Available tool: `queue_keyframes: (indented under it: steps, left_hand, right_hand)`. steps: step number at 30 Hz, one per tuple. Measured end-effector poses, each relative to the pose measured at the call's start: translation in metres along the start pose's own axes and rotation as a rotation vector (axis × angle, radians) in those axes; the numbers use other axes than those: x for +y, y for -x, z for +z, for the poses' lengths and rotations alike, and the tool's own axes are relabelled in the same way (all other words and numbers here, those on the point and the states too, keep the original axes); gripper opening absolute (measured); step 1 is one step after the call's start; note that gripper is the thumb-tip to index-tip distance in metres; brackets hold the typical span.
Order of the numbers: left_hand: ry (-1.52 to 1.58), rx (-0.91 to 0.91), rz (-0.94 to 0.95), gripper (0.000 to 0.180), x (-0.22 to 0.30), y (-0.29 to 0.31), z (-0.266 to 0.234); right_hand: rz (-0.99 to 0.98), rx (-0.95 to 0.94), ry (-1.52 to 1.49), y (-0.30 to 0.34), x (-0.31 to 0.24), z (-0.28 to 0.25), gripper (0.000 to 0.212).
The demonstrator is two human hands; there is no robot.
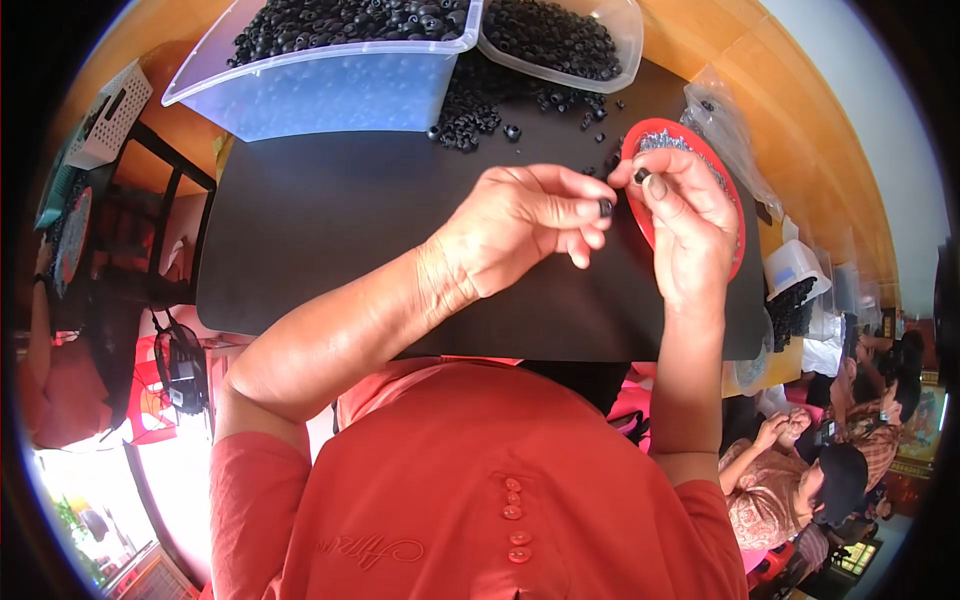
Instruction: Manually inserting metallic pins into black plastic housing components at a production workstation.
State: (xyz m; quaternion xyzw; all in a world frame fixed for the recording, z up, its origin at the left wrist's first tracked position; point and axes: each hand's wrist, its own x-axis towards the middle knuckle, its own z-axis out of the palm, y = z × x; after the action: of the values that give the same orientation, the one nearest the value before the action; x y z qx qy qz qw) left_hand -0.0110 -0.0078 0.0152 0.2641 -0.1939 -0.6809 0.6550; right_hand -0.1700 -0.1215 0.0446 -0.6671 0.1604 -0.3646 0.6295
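My left hand (515, 225) is closed in a pinch over the table, with a small black plastic piece (606, 208) between thumb and forefinger. Close to it on the right, my right hand (693, 230) pinches another small black part (641, 175) at its fingertips. The two parts are apart. Below my right hand lies a red tray (655, 126) with many small silvery metal pieces (664, 141). Their exact kind is too small to make out.
A large clear bin (345, 98) of black pieces stands at the far left of the dark table (330, 225), beside a smaller clear tub (628, 45). Loose black pieces (465, 122) lie in front. A plastic bag (725, 130) sits far right. Co-workers (775, 480) sit at right.
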Motion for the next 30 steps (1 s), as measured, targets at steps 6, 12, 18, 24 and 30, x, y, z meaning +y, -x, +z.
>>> queue_keyframes:
  steps: [6, 12, 18, 24, 30]
  left_hand:
    - [-0.044, 0.075, 0.088, 0.012, -0.001, -0.003, -0.002]
    - [-0.074, 0.094, 0.111, 0.014, 0.0, -0.002, -0.002]
    - [-0.033, 0.131, 0.128, 0.011, -0.002, 0.0, 0.0]
    - [-0.087, 0.134, 0.096, 0.014, -0.001, 0.001, -0.003]
    - [-0.05, 0.166, 0.123, 0.011, -0.002, -0.002, 0.0]
  right_hand:
    - [-0.004, 0.087, -0.215, 0.009, 0.012, 0.017, 0.015]
    - [0.033, 0.055, -0.292, 0.01, 0.022, 0.023, 0.014]
    - [0.02, 0.025, -0.209, 0.013, 0.026, 0.02, 0.016]
    - [-0.026, 0.039, -0.135, 0.014, 0.027, 0.021, 0.015]
    - [0.001, 0.06, -0.157, 0.014, 0.024, 0.024, 0.014]
